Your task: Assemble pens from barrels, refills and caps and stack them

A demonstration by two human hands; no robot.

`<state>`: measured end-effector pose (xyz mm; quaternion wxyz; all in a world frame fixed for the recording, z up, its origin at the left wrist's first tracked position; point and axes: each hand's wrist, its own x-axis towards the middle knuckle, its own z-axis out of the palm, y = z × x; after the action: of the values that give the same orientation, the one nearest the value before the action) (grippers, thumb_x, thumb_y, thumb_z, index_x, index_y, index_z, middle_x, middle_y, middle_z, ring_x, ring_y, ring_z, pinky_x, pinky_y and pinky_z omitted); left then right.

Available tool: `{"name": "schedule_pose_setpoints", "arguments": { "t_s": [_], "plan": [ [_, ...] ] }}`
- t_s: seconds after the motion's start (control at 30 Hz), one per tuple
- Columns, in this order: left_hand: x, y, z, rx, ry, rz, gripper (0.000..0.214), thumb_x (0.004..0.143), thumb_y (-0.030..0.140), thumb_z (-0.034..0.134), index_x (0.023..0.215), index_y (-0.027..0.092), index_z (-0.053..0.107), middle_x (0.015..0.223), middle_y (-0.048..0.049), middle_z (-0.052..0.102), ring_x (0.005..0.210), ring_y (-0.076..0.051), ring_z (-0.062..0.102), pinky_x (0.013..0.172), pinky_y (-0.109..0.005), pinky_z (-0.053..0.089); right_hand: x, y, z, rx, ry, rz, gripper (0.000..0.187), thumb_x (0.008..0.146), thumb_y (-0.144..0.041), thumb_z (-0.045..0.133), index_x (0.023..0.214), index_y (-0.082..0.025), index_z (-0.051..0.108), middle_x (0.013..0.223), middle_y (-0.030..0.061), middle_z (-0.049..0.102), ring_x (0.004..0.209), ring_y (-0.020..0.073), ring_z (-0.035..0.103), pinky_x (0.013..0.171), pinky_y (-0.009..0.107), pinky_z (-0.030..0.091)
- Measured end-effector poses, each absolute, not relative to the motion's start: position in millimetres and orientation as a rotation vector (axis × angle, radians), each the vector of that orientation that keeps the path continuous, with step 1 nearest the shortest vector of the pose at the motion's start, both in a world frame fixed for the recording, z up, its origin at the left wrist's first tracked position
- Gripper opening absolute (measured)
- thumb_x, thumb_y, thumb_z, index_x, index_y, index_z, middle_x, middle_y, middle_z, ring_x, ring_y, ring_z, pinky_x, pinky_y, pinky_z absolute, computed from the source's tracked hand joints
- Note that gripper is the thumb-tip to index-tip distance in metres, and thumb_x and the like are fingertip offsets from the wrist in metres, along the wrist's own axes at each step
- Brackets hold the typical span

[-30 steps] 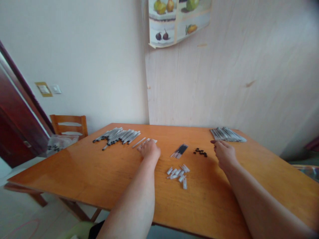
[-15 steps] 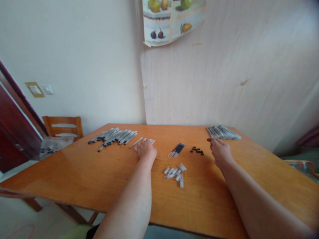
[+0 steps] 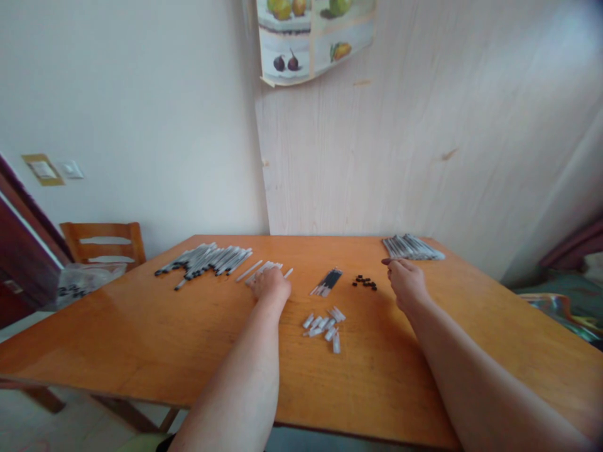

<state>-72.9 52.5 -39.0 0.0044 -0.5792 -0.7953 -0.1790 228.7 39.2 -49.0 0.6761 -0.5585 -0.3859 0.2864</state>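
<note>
My left hand point(image 3: 271, 285) rests far out on the orange table point(image 3: 141, 339), its fingers curled down over a few white tubes point(image 3: 264, 269) that stick out past the knuckles. Left of it lies a row of grey pens with black tips point(image 3: 207, 258). My right hand point(image 3: 405, 282) lies on the table with its fingers stretched forward and nothing in them, just short of a bundle of grey pens point(image 3: 412, 247). Between my hands lie a small bunch of black refills point(image 3: 326, 282), several black caps point(image 3: 364, 282) and several short clear pieces point(image 3: 325, 323).
A wooden chair point(image 3: 103, 242) stands at the table's far left with a clear plastic bag point(image 3: 82, 279) on it. Walls close off the table's far side, and a fruit poster point(image 3: 313, 34) hangs above. A dark door point(image 3: 19, 263) is at the left.
My view has swung a little to the right, so everything sits further left in the picture. Both hands stay at the same spots beside the tubes and the pen bundle.
</note>
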Motion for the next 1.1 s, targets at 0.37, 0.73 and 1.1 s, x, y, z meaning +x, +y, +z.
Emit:
{"name": "schedule_pose_setpoints", "arguments": {
  "t_s": [0.37,0.73,1.1],
  "plan": [
    [-57,54,-37,-2.192,-2.253,-0.838,0.014,0.086,0.030,0.051,0.091,0.021,0.061,0.098,-0.0090,0.069,0.093,-0.021,0.062,0.078,-0.031,0.043,207,27,-38,-1.264,-0.989,0.724,0.031,0.065,-0.025,0.050,0.086,-0.012,0.069,0.049,-0.0039,0.044,0.043,0.0089,0.035,0.041,0.022,0.021],
    [-12,25,-25,-2.745,-1.827,-1.528,0.011,0.085,0.028,0.051,0.088,0.019,0.056,0.081,-0.0005,0.065,0.072,-0.013,0.058,0.067,-0.023,0.044,173,8,-31,-1.074,-1.299,1.116,0.035,0.072,-0.040,0.064,0.095,-0.013,0.069,0.060,-0.0008,0.057,0.046,0.0070,0.042,0.043,0.020,0.028],
    [-7,23,-29,-2.955,-1.730,-1.596,0.022,0.086,0.036,0.050,0.089,0.017,0.060,0.081,-0.0011,0.066,0.072,-0.012,0.057,0.068,-0.022,0.044,169,7,-30,-0.930,-1.156,1.189,0.031,0.072,-0.044,0.069,0.069,-0.015,0.059,0.060,0.0008,0.060,0.043,0.0056,0.042,0.041,0.020,0.029]
  ]
}}
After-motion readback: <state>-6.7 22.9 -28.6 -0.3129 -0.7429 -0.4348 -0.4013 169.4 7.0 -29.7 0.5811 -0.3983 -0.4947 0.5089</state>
